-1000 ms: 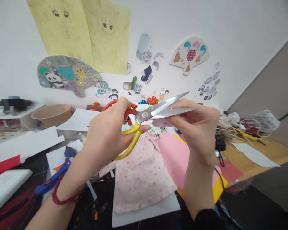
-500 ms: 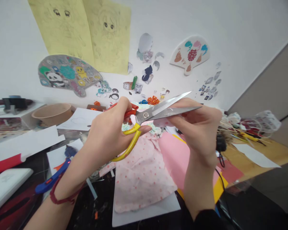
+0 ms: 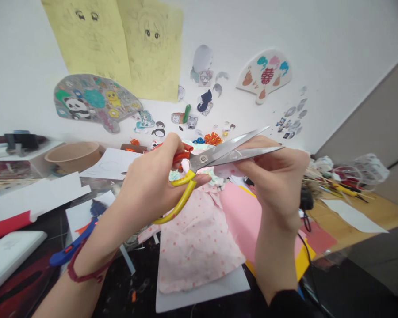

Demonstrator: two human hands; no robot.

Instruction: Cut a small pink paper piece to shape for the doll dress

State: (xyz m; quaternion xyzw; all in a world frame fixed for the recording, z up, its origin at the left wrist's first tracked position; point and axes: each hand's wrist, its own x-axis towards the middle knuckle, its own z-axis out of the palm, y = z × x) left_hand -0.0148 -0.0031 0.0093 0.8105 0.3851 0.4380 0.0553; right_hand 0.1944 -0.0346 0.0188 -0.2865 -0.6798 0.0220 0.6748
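My left hand [image 3: 149,181] is closed around the handles of a pair of scissors [image 3: 204,160], one grip red and the other yellow. The blades point right, slightly apart, and overlap my right hand [image 3: 275,176] in the picture. Between its thumb and fingers, my right hand pinches a small piece of pink dotted fabric [image 3: 226,170], mostly hidden by the hand and the lower blade. Beneath both hands, a larger pink dotted cloth [image 3: 199,247] is spread over a white sheet [image 3: 225,291] on the dark tabletop.
Pink paper [image 3: 240,216] with yellow edges lies right of the cloth. A blue tool [image 3: 71,247] is near my left wrist. White sheets [image 3: 36,196], a white power bank [image 3: 13,256] and a clay bowl [image 3: 73,158] stand left. Sticks and tools [image 3: 345,187] crowd the right side.
Hands and scissors sit slightly further right in the picture, as the whole view shifts a little. The blades are slightly closer together. Both hands keep their grips.
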